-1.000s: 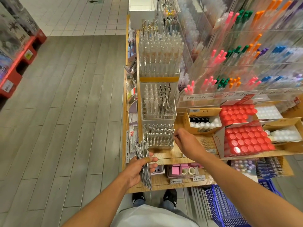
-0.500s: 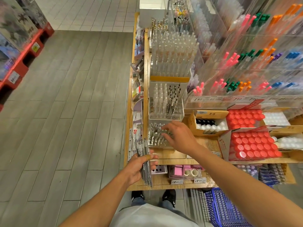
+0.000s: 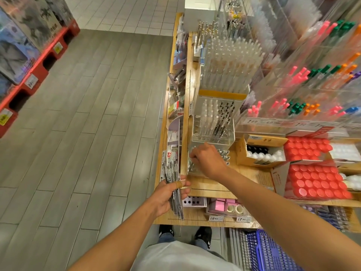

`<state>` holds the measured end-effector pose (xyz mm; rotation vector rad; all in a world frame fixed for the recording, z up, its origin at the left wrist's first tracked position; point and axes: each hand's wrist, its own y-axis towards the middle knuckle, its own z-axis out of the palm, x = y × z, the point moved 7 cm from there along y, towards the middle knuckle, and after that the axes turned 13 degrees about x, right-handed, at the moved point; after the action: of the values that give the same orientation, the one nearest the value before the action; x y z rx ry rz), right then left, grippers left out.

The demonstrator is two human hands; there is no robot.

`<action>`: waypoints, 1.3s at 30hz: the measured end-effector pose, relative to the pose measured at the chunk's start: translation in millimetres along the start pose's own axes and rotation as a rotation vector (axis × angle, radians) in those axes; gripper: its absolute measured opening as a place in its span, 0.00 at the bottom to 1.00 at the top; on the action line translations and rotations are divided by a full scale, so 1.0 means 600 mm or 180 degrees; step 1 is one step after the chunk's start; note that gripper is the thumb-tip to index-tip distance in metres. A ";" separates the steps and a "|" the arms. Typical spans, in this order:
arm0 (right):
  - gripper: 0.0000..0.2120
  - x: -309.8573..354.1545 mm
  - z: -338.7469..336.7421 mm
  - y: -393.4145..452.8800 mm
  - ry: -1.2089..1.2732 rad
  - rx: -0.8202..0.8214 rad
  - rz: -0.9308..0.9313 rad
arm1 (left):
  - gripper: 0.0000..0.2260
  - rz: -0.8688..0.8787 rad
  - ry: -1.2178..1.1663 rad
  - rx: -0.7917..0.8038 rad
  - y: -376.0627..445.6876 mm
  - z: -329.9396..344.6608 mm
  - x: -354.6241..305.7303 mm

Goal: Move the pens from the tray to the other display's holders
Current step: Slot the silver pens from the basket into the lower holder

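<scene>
Right hand (image 3: 210, 161) has shifted left since the earlier frames, from the right edge of the clear tray (image 3: 190, 169) to over its left part, fingers curled down into the silver-tipped pens standing there; fingertips pinched together, but cannot tell whether they grip a pen. Left hand (image 3: 168, 194) unchanged, clamped around a bundle of pens (image 3: 173, 189), held just left of the counter (image 3: 213, 187) edge, tips angled down toward the floor, thumb across the bundle. Head view: tray sits on the wooden counter, directly in front of a clear holder (image 3: 214, 122) with black and clear pens standing upright in its holes; several holes at its left look open. Behind that, a taller rack (image 3: 229, 61) packed with clear pens. Right of the tray, a cardboard box (image 3: 259, 149) of black and white caps, then red-capped items (image 3: 316, 181). Blue basket (image 3: 269, 253) on the floor at lower right, beside the person's shoes.
</scene>
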<state>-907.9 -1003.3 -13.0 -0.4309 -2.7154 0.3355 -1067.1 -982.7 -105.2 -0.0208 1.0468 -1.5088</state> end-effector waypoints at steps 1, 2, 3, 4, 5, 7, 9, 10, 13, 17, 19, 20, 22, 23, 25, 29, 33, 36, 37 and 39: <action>0.08 0.000 0.000 0.000 -0.0004 0.0003 0.0013 | 0.13 -0.0003 -0.0001 0.0007 0.001 0.000 0.000; 0.08 -0.001 0.000 0.000 -0.0005 -0.0004 0.0026 | 0.13 -0.0010 0.0005 0.0022 0.002 0.002 0.000; 0.08 -0.002 -0.001 -0.001 0.0017 -0.0038 0.0031 | 0.14 -0.0017 0.0017 0.0049 0.003 0.005 -0.001; 0.08 -0.003 -0.002 -0.003 0.0078 -0.0094 0.0039 | 0.14 -0.0023 0.0039 0.0089 0.004 0.008 -0.002; 0.09 -0.006 -0.004 -0.006 0.0167 -0.0170 0.0054 | 0.15 -0.0029 0.0065 0.0137 0.006 0.013 -0.004; 0.10 -0.013 -0.013 -0.018 0.0375 -0.0406 0.0121 | 0.16 -0.0048 0.0130 0.0241 0.008 0.024 -0.009; 0.09 -0.019 -0.023 -0.036 0.0638 -0.0680 0.0126 | 0.17 -0.0059 0.0180 0.0329 0.010 0.035 -0.014; 0.08 -0.021 -0.026 -0.043 0.0803 -0.0735 0.0090 | 0.18 -0.0055 0.0168 0.0365 0.012 0.041 -0.016; 0.09 -0.028 -0.015 -0.059 0.1406 -0.0376 0.0155 | 0.20 -0.0055 0.0113 0.0474 0.017 0.055 -0.019; 0.12 -0.036 0.020 -0.072 0.2100 0.0431 0.0374 | 0.19 -0.0081 0.0006 0.0544 0.025 0.071 -0.019; 0.09 -0.036 0.024 -0.079 0.2540 0.0535 0.0305 | 0.20 -0.0113 -0.0055 0.0553 0.028 0.078 -0.016; 0.07 -0.037 0.026 -0.083 0.2749 0.0539 0.0265 | 0.21 -0.0131 -0.0076 0.0566 0.029 0.081 -0.015; 0.05 -0.041 0.033 -0.092 0.3209 0.0564 0.0268 | 0.22 -0.0182 -0.0054 0.0623 0.029 0.088 -0.012; 0.05 -0.045 0.038 -0.097 0.3435 0.0569 0.0319 | 0.23 -0.0212 -0.0023 0.0650 0.029 0.092 -0.010; 0.06 -0.053 0.045 -0.108 0.3720 0.0546 0.0414 | 0.25 -0.0252 -0.0033 0.0626 0.029 0.096 -0.006; 0.03 -0.071 0.040 -0.131 0.4233 0.0307 0.0507 | 0.20 -0.0391 -0.0050 0.0584 0.028 0.098 0.005; 0.09 -0.088 0.035 -0.147 0.5072 0.0140 0.0464 | 0.12 -0.0599 0.0061 0.0743 0.027 0.103 0.019; 0.21 -0.086 0.032 -0.153 0.5600 0.0416 0.0162 | 0.07 -0.0672 0.0112 0.0809 0.028 0.112 0.027; 0.21 -0.087 0.030 -0.155 0.5627 0.0481 0.0106 | 0.07 -0.0676 0.0104 0.0828 0.028 0.115 0.027; 0.17 -0.092 0.024 -0.157 0.5550 0.0528 0.0070 | 0.10 -0.0676 0.0077 0.0846 0.028 0.121 0.028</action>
<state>-888.7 -1111.6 -16.8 -0.3872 -0.9755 0.0653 -1017.6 -1035.5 -81.7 0.0752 0.8762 -1.8358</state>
